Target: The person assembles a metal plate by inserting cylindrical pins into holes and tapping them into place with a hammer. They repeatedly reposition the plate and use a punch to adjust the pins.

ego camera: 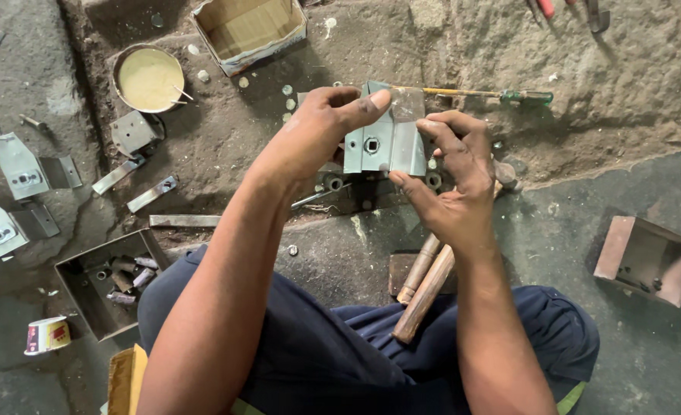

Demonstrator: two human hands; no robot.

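Both hands hold one folded sheet-metal bracket (382, 142) up off the ground, in front of the person's knees and over a small dark iron block on the workshop floor (624, 100). The left hand (317, 131) reaches in from the left and pinches the bracket's top edge, thumb laid across it. The right hand (452, 180) closes on the bracket's right and lower edges, fingers curled over the far side, thumb beneath. The bracket faces the camera flat, its square hole just left of the middle fold, its long axis running left to right between the two hands (neither is clearly nearer). A green-handled screwdriver (482, 94) lies just beyond the bracket, parallel to it. Two wooden-handled hammers (426, 286) rest against the right thigh, below the right hand.
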